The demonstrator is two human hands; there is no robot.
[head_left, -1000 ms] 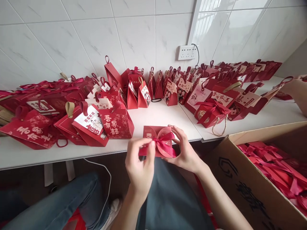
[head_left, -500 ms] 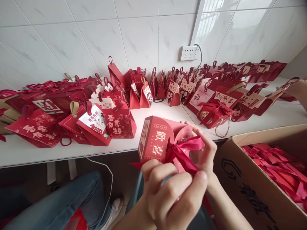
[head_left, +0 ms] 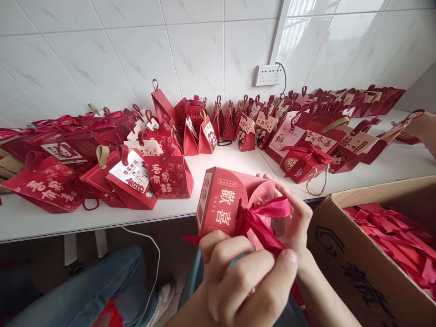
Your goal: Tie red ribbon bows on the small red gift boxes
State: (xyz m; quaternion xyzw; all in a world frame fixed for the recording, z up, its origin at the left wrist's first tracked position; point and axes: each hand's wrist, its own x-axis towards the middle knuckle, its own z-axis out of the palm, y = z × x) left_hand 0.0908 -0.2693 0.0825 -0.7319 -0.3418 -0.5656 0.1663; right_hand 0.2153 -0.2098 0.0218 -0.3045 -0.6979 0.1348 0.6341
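A red gift box with white lettering and curved flaps is tilted in front of the table edge. Its deep-red satin ribbon forms a loop across the flaps. My left hand is closed at the near side, pinching the ribbon between thumb and fingers, knuckles close to the box. Behind the box's right end, my right hand curls round it and supports it; some of its fingertips are hidden by box and ribbon. One ribbon end sticks out to the left, past the box's lower corner.
An open cardboard carton with red ribboned boxes stands at the right. The white table bears many finished-looking red gift boxes along the tiled wall. Another person's hand is at the far right; a jeans-clad leg is at lower left.
Hands and box have shifted very slightly to the right. The ribbon loop leans a little further right, while my left hand keeps its pinch.
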